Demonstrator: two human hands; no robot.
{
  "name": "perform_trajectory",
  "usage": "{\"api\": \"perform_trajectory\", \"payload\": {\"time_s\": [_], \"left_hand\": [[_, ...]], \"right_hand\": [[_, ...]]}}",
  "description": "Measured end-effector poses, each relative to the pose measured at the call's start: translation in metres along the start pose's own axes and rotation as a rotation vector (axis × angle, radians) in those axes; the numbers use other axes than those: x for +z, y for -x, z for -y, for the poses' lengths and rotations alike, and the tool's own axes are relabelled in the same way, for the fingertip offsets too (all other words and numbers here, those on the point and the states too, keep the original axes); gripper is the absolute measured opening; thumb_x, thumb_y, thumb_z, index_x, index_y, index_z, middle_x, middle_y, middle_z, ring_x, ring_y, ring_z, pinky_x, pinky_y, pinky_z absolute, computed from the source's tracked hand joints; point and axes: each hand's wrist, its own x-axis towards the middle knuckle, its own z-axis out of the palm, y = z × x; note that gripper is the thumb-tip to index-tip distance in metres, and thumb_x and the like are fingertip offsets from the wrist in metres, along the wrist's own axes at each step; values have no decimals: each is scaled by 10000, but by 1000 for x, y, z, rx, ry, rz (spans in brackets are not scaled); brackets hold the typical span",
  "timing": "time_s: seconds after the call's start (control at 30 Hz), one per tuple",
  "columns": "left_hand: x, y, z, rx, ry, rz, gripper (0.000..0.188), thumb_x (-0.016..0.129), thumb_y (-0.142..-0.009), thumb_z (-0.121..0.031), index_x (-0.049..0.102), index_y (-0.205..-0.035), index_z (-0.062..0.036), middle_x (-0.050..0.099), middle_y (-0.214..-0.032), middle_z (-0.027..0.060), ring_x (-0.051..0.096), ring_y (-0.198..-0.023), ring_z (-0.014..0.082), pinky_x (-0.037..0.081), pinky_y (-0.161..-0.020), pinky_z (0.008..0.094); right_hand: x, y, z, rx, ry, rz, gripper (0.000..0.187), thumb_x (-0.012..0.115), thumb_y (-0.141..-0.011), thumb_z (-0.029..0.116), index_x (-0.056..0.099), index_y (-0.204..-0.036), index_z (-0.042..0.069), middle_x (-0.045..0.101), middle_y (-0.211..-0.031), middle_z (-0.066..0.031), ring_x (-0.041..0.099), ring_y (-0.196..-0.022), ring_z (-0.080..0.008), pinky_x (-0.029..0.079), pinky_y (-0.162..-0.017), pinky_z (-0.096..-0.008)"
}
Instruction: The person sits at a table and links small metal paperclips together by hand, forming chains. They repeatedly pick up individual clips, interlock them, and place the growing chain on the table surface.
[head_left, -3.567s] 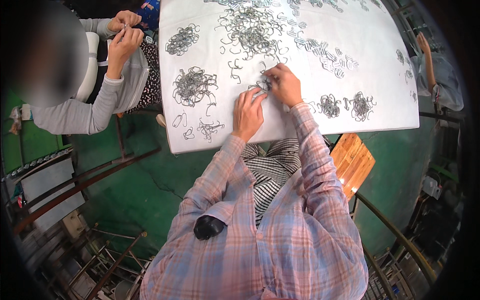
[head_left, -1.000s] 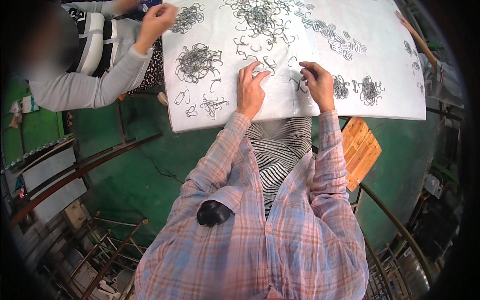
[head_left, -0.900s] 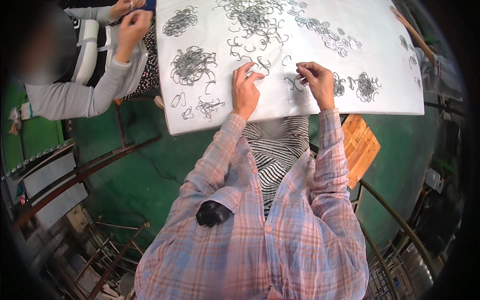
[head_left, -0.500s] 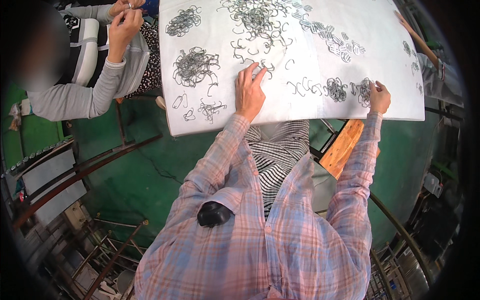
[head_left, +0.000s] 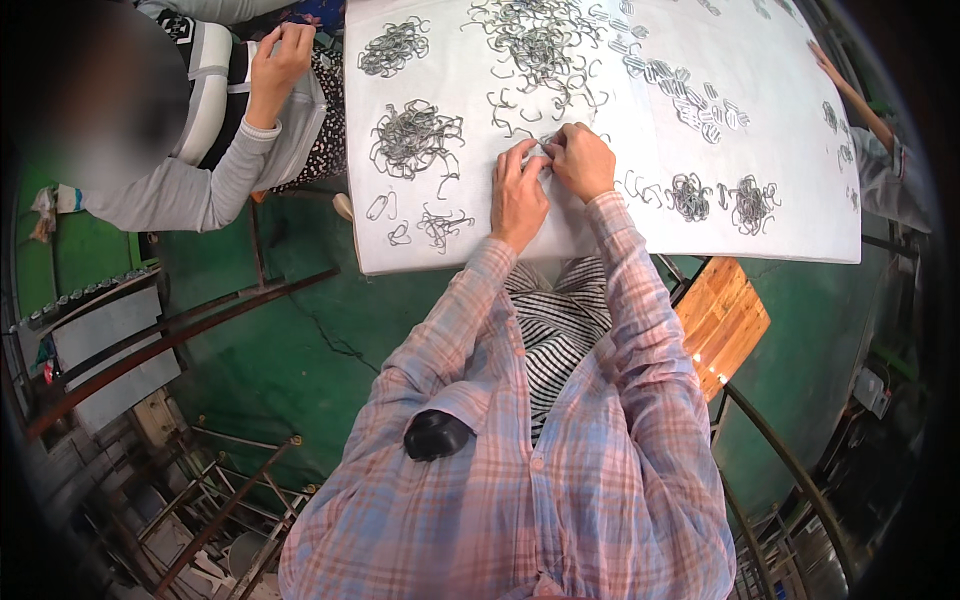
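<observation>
Over the white tabletop [head_left: 590,235], my left hand [head_left: 520,197] and my right hand [head_left: 584,163] meet fingertip to fingertip. Their fingers are bent and pinched together. A small dark bit shows between the fingertips, too small to make out, and the fingers hide the rest. Just beyond both hands spreads a large pile of curved metal wire hooks [head_left: 540,50], with a few loose ones nearest my fingers. To the right of my right hand lie a few loose hooks [head_left: 642,188] and two small wire heaps, one [head_left: 690,196] beside the other [head_left: 753,204].
Flat slotted metal buckles [head_left: 690,100] lie scattered at the far right. More wire heaps, including a larger one [head_left: 416,138], sit on the left. A co-worker's hand [head_left: 281,70] is at the left edge; another person's arm [head_left: 862,100] reaches in at right. A wooden stool [head_left: 725,325] stands below the table.
My right hand has left the small wire heap at the right and come across to my left hand. My left fingers, spread before, are now bent in against it. The view has shifted slightly.
</observation>
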Motion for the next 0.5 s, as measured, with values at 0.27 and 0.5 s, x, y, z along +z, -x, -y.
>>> {"api": "perform_trajectory", "payload": {"time_s": [0.27,0.5], "left_hand": [[-2,1,7,-27,96,-13,328,499,-757,94,639,-1012,-58,539,-1251,123,522,-1105,327,425,-983,427],[-8,-14,9,-249,363,-251,337,472,-837,122,647,-1087,-20,557,-1156,155,615,-1006,288,534,-802,334]], "right_hand": [[-75,-1,-117,63,-120,-385,175,665,-873,190,667,-942,30,672,-927,-148,638,-852,-312,483,-743,-396],[-176,57,-258,606,339,-572,278,666,-861,316,720,-954,59,712,-916,-119,674,-846,-308,521,-754,-418]]}}
